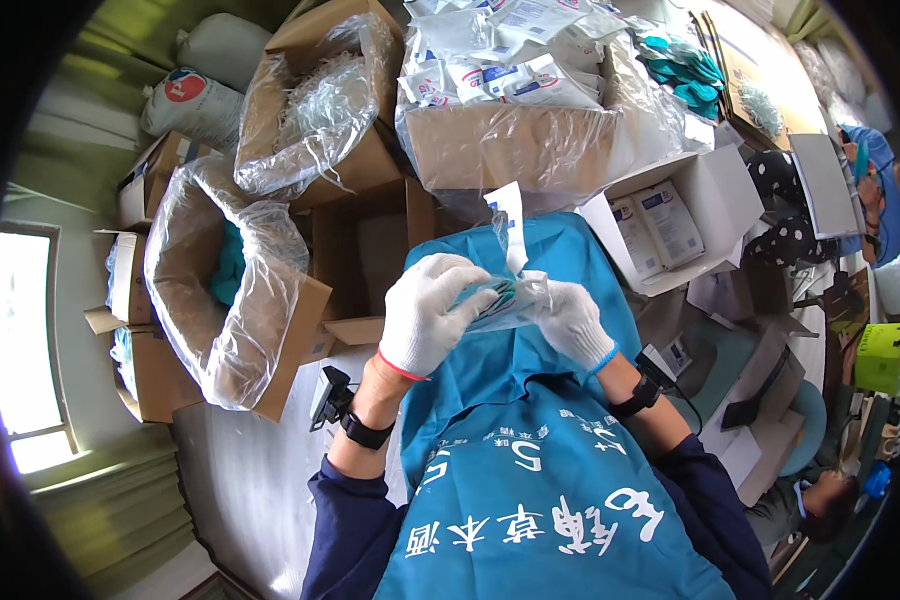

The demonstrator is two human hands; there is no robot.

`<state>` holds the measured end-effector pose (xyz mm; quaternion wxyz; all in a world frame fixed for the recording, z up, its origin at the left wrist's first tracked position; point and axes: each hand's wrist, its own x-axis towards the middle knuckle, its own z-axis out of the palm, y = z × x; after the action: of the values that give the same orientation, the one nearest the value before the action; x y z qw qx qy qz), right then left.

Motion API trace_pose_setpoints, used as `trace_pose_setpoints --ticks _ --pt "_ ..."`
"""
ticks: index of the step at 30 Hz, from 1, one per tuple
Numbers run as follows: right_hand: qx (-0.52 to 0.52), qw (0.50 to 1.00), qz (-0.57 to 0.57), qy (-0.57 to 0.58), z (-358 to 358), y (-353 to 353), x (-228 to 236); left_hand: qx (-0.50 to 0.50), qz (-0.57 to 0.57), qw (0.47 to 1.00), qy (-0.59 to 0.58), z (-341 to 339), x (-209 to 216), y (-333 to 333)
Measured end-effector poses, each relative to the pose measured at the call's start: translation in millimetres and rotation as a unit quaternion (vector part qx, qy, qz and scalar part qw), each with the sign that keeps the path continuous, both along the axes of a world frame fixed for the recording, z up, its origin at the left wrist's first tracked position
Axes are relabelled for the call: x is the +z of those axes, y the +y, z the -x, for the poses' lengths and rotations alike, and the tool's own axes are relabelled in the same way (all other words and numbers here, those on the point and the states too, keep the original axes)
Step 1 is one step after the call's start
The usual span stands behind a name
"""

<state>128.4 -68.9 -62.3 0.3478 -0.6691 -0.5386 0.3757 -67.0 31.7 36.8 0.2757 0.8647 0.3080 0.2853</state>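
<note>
In front of my blue apron (510, 440), both white-gloved hands hold a small clear plastic bag (500, 317). My left hand (428, 312) pinches the bag's left side, around folded teal material inside it. My right hand (572, 325) grips the right end, fingers closed on the crinkled film. A narrow white and blue printed piece (510, 228) stands up from the bag beside my right fingertips. Whether it is fixed to the bag, I cannot tell.
Ahead stands a carton (515, 145) heaped with white packets. A white box (715, 200) at right holds flat packets. Teal items lie in a plastic-lined carton (280, 350) at left. An open brown carton (355, 240) stands beside it. People sit at far right.
</note>
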Motion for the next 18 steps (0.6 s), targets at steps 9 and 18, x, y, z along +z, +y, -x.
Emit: trace_pose_setpoints --ticks 9,18 --pt "0.002 0.998 0.016 -0.058 2 3 -5 -0.03 0.031 0.995 0.09 5 -1 1" --pt "0.039 0.992 -0.037 -0.112 6 0 -4 -0.046 0.039 0.991 0.123 16 -18 2"
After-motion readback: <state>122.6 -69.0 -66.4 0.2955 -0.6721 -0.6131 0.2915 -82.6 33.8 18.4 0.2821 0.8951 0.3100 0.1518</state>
